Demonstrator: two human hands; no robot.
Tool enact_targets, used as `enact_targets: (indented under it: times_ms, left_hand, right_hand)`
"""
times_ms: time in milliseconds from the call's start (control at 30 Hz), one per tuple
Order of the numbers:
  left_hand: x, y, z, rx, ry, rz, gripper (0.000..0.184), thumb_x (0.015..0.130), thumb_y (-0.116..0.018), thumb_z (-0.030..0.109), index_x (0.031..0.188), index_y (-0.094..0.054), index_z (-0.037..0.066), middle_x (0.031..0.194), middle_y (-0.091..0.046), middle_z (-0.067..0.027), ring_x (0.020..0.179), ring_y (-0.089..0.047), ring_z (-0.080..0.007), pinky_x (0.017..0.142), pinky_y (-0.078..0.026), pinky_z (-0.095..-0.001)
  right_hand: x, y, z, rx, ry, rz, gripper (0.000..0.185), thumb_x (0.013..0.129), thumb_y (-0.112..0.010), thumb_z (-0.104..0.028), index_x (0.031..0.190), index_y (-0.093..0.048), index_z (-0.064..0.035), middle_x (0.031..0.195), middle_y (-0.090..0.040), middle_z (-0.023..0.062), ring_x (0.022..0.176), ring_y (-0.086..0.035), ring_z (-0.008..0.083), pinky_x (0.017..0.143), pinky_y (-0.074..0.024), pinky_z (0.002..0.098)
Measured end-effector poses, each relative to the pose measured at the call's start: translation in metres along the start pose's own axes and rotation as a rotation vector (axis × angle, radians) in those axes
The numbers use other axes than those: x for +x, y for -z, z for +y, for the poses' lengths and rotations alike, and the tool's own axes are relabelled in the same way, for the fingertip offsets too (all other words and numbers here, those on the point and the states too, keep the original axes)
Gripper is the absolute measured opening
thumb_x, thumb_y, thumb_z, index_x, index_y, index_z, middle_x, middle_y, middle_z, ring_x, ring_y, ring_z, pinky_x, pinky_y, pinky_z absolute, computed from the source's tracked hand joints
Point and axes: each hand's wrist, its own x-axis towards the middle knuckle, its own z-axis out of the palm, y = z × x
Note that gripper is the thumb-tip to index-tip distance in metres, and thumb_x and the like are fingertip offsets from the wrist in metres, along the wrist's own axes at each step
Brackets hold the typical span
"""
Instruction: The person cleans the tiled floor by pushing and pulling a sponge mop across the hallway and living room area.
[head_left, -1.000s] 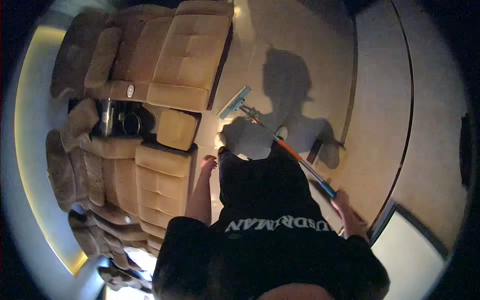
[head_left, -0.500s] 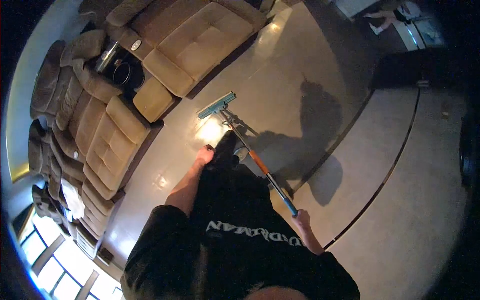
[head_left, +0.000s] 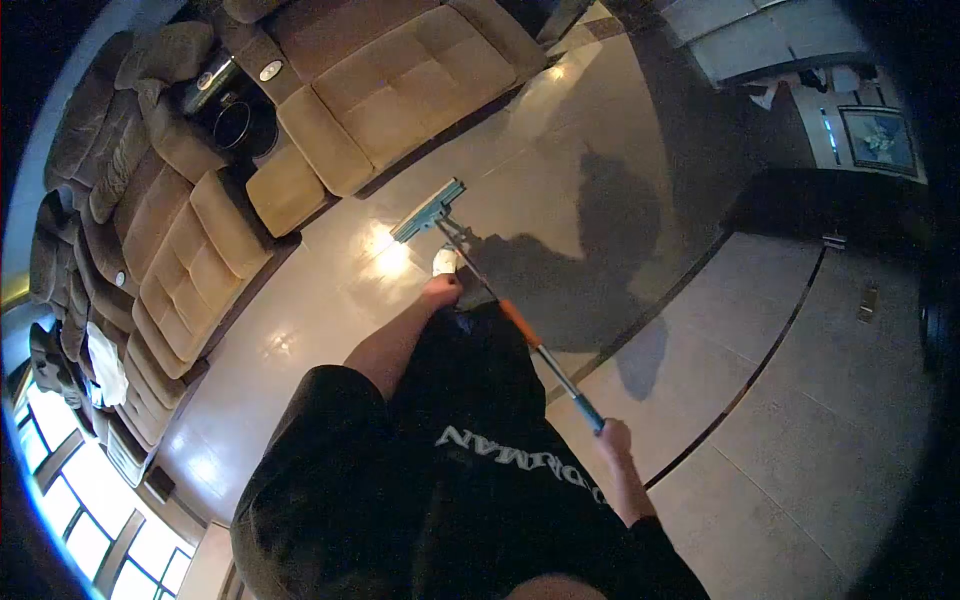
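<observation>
Bright windows [head_left: 85,495] and brown sofas [head_left: 190,275] line the left, edging open, glossy floor [head_left: 300,310] crossed by dark strips [head_left: 700,260] at right. The left hand [head_left: 441,291] makes a loose fist, contents hidden, near a flat mop [head_left: 518,322] slanting across the centre; the right hand [head_left: 613,437] wraps its grip firmly around the handle [head_left: 588,409]. Unlike half a second ago, a white shoe [head_left: 445,261] shows just beyond the left hand.

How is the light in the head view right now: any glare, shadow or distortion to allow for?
Head view: a bright glare patch on the floor beside the mop head; washed-out windows at lower left; a person-shaped shadow right of the mop pole; strong wide-angle bending, with black corners; the right hand on the pole is readable.
</observation>
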Motion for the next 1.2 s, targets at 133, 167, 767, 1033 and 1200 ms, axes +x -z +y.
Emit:
enact_targets:
  times_ms: [133,167,767,1033,1200]
  left_hand:
    - [0.025,-0.025,0.005,0.065,0.216,0.097,0.032,0.064,-0.053,0.030,0.086,-0.060,0.007,0.081,-0.060,-0.0109,0.074,-0.058,-0.0227,0.067,-0.045,-0.0340]
    - [0.050,-0.036,-0.026,-0.015,0.260,0.075,0.033,0.065,-0.053,0.031,0.087,-0.060,0.007,0.082,-0.060,-0.0114,0.075,-0.058,-0.0231,0.067,-0.045,-0.0343]
    - [0.148,-0.265,0.094,-1.578,0.365,0.159,0.017,0.073,-0.054,0.016,0.079,-0.047,0.001,0.053,-0.046,-0.0128,0.042,-0.049,-0.0247,0.039,-0.044,-0.0371]
    - [0.130,-0.282,0.098,-1.140,0.547,0.382,0.013,0.069,-0.051,0.011,0.059,-0.052,0.002,0.048,-0.050,-0.0081,0.037,-0.049,-0.0198,0.036,-0.041,-0.0311]
    - [0.136,-0.220,0.095,-1.183,0.635,0.460,0.013,0.068,-0.053,0.012,0.064,-0.051,-0.001,0.048,-0.047,-0.0075,0.035,-0.047,-0.0191,0.034,-0.039,-0.0302]
  right_hand:
    - [0.061,0.015,0.045,-0.034,0.054,0.078,0.018,0.064,-0.060,-0.019,0.069,-0.058,-0.0012,0.066,-0.058,0.0180,0.067,-0.057,0.0317,0.065,-0.0460,0.0401]
    - [0.070,0.017,0.043,-0.009,0.018,0.026,0.018,0.064,-0.060,-0.018,0.068,-0.058,-0.0004,0.066,-0.058,0.0185,0.067,-0.057,0.0321,0.065,-0.0459,0.0403]
    - [0.072,0.086,0.011,0.249,0.094,-0.287,0.024,0.067,-0.057,-0.022,0.079,-0.055,-0.0014,0.074,-0.058,0.0181,0.073,-0.056,0.0353,0.066,-0.0448,0.0412]
    - [0.068,0.040,0.046,0.417,0.053,-0.226,0.015,0.071,-0.051,-0.013,0.079,-0.055,-0.0009,0.071,-0.056,0.0215,0.069,-0.056,0.0356,0.060,-0.0437,0.0409]
    - [0.091,0.021,0.013,0.343,0.115,-0.232,0.014,0.073,-0.046,-0.011,0.078,-0.053,-0.0002,0.069,-0.055,0.0208,0.067,-0.055,0.0354,0.058,-0.0412,0.0405]
